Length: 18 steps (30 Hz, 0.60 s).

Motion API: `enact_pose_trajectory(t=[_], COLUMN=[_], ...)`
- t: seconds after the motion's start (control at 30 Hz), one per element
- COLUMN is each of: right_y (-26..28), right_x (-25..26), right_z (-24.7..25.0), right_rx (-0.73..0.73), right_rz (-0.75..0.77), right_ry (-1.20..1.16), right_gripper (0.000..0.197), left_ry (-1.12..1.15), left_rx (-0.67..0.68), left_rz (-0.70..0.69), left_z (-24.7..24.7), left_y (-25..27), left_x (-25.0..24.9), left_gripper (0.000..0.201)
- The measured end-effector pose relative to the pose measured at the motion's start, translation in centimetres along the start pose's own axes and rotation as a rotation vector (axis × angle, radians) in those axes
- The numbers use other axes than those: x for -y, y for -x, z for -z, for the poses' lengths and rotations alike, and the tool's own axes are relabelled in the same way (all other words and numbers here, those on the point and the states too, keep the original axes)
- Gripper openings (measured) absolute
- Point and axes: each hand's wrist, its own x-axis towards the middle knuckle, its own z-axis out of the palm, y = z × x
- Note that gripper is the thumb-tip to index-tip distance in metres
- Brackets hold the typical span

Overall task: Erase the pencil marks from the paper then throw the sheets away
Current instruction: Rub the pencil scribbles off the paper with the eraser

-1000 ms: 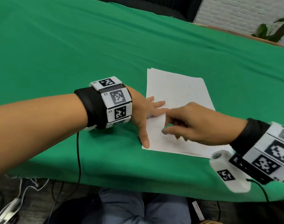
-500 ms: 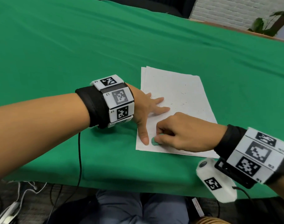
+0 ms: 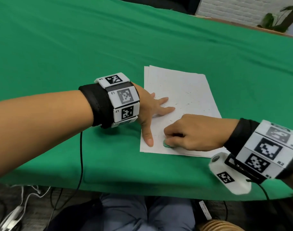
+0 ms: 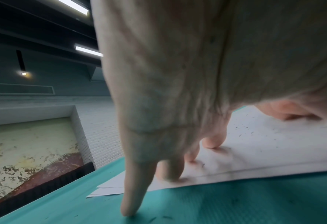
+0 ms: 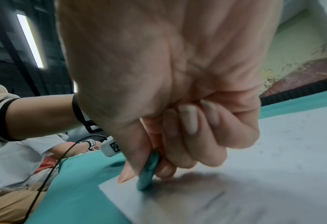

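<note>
A small stack of white paper sheets [image 3: 184, 90] [image 4: 264, 148] [image 5: 254, 174] lies on the green tablecloth [image 3: 75, 47], speckled with eraser crumbs and faint pencil marks. My left hand [image 3: 152, 110] [image 4: 159, 106] lies flat with spread straight fingers, pressing the sheets' left side; its thumb reaches the near left corner. My right hand [image 3: 189, 134] [image 5: 159, 106] pinches a small green eraser [image 3: 165, 143] [image 5: 149, 171] between thumb and fingers, its tip pressed on the paper near the near left corner, just right of the left thumb.
The table's near edge [image 3: 142, 194] runs just below the sheets, with cables [image 3: 25, 197] hanging under it. A white brick wall [image 3: 242, 9] and a plant [image 3: 274, 20] stand beyond the far right edge. Another person [image 5: 24, 151] sits to the side in the right wrist view.
My right hand with the eraser has slid from the middle of the sheet down towards the near left corner. The left hand has stayed pressing the paper.
</note>
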Motion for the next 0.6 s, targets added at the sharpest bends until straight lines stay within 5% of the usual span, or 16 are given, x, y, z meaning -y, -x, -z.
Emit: enact_pose_trajectory(t=[0.23,0.43,0.6], right_y=[-1.3,0.1,-1.0], right_x=[0.8,0.0,0.6], right_z=[-0.5,1.0,0.6], right_rx=[-0.103,0.069,-0.060], right_rz=[0.067,-0.032,0.038], right_ry=[-0.016,0.051,0.010], right_gripper=[0.035,0.037,0.036], left_ry=[-0.001,-0.027,0.029], left_rx=[0.026,0.014,0.015], left_rz=[-0.005,0.004,-0.025], left_z=[0.1,0.2,-0.1], left_y=[-0.2,0.0,-0.3], left_x=[0.1,-0.2,0.4], left_gripper=[0.135,0.131,0.133])
